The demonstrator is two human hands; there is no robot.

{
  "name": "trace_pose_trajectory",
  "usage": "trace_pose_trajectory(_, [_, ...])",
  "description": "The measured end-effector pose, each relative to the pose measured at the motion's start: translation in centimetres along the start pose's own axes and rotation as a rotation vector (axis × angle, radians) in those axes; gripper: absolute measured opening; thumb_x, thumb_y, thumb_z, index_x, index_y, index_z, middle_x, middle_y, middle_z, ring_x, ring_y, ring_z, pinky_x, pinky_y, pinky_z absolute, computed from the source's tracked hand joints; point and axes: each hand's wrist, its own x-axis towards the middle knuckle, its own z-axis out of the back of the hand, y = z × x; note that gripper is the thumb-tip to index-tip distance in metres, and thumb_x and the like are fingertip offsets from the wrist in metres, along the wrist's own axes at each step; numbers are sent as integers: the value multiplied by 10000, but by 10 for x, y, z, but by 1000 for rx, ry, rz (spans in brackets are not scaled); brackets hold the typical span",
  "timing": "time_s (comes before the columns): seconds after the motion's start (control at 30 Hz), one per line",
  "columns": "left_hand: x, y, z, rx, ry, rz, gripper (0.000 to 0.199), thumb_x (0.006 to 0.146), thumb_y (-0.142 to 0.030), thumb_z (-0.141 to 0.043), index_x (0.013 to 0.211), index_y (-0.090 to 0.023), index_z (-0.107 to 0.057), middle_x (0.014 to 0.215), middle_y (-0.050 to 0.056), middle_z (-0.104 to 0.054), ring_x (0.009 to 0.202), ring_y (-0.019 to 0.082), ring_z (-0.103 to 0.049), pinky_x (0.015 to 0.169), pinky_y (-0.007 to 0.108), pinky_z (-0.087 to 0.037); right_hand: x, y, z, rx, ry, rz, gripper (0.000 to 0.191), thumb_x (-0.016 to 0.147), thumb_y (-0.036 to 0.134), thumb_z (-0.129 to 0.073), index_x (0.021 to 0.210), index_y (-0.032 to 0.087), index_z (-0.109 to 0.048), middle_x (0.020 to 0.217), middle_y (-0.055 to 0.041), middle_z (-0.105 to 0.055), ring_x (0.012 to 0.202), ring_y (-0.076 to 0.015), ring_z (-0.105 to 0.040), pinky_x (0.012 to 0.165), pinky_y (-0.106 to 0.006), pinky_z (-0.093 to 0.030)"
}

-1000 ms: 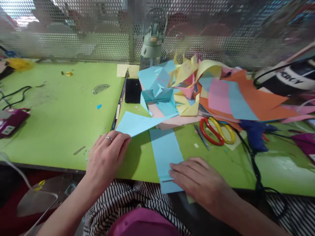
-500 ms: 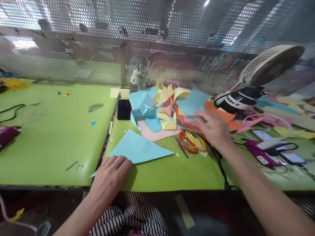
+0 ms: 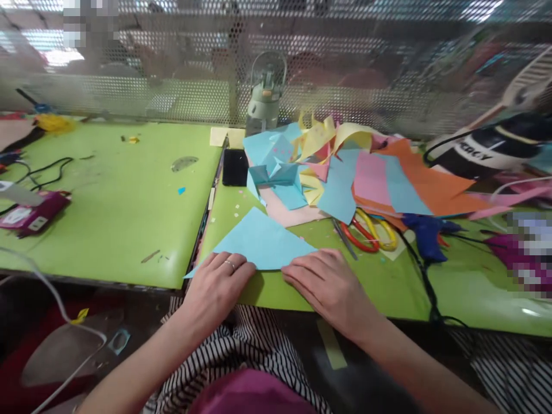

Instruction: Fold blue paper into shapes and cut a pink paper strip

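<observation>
A light blue paper (image 3: 263,238), folded into a triangle, lies on the green table with its long edge toward me. My left hand (image 3: 222,282), with a ring on one finger, rests flat on the left part of that edge. On the right part of the edge lies my right hand (image 3: 325,282), fingers stretched and close together, covering the right corner. Neither hand grips anything. Beyond the triangle are folded blue paper pieces (image 3: 278,178) and a blue sheet (image 3: 340,187).
Red-handled scissors (image 3: 362,236), yellow-handled scissors (image 3: 383,233) and a blue glue gun (image 3: 426,236) lie right of the triangle. Behind stand a bottle (image 3: 263,106) and a perforated screen. A black phone (image 3: 235,167) lies by the table seam. Orange paper (image 3: 435,184) spreads at right.
My right hand has come back from the paper pile to the triangle's right corner. The blue sheet in the pile now lies lower, over the scissors' tips. The view has shifted right.
</observation>
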Motion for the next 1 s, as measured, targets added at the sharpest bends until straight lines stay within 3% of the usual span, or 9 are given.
trace_pose_trajectory(0.17, [-4, 3, 0, -71, -25, -14, 155, 981, -158, -504, 980, -183, -657, 903, 33, -693, 792, 188, -615, 729, 333, -500, -5, 0, -10, -22, -6, 24, 106, 956, 227, -583, 1023, 190, -656, 938, -25, -743, 854, -169, -623, 840, -355, -374])
trace_pose_trajectory(0.3, [-2, 2, 2, -138, -30, 46, 194, 996, -196, -491, 919, -183, -669, 867, 33, -686, 788, 180, -616, 746, 328, -514, -2, 1, -9, 27, 63, -24, 126, 979, 217, -533, 935, 199, -649, 871, -14, -723, 806, -162, -614, 808, -352, -368])
trace_pose_trajectory(0.5, [3, 6, 12, -230, 49, 157, 192, 986, -228, -512, 861, -187, -653, 859, 36, -672, 788, 195, -597, 730, 343, -506, -1, -2, -11, 207, 120, -242, 235, 992, 343, -492, 852, 217, -632, 842, -21, -680, 821, -176, -609, 772, -337, -395])
trace_pose_trajectory(0.67, [8, 10, 21, -272, 220, 286, 163, 975, -247, -525, 878, -187, -642, 897, 46, -655, 848, 213, -595, 803, 388, -470, 3, -1, -10, 139, 187, -348, 302, 976, 418, -488, 780, 221, -605, 804, -21, -663, 804, -209, -605, 745, -361, -373])
trace_pose_trajectory(1.0, [11, 21, 29, -148, 289, 321, 182, 939, -343, -581, 823, -212, -632, 854, 20, -638, 854, 224, -544, 789, 391, -368, 12, -10, -10, 136, 325, -373, 313, 946, 444, -521, 736, 231, -614, 781, -32, -681, 800, -234, -636, 712, -379, -392])
